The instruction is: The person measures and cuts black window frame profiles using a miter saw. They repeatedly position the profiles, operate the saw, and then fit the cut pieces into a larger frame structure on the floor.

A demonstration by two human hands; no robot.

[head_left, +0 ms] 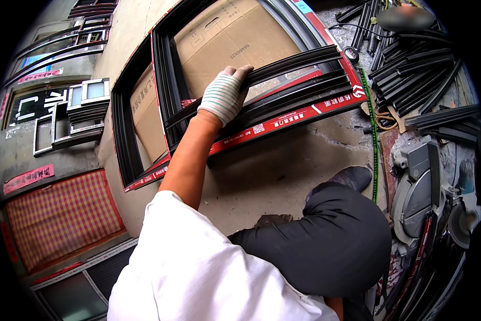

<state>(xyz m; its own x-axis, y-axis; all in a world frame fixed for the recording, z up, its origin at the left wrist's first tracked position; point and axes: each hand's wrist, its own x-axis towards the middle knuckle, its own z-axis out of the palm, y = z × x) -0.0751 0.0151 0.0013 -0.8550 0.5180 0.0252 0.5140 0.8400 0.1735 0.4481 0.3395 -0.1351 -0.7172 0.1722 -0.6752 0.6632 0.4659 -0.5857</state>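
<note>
My left hand (pixel 223 96), in a white knit glove with green stripes, reaches forward over a large window frame (pixel 283 122). Its fingers are wrapped round a long black strip (pixel 294 64) that lies slantwise across the frame's opening. Black profiles with red printed film along their outer faces make up the frame, and a dividing bar splits it in two. Through the openings show brown cardboard sheets (pixel 235 40). My right hand is out of sight; only a little bare skin shows below my bent knee.
Black offcut profiles (pixel 411 69) lie heaped at the far right. A grey circular-blade saw (pixel 417 198) stands on the right, beside a green strip (pixel 375 150) on the floor. On the left are small window frames (pixel 72 115) and a checked red cloth (pixel 64 216).
</note>
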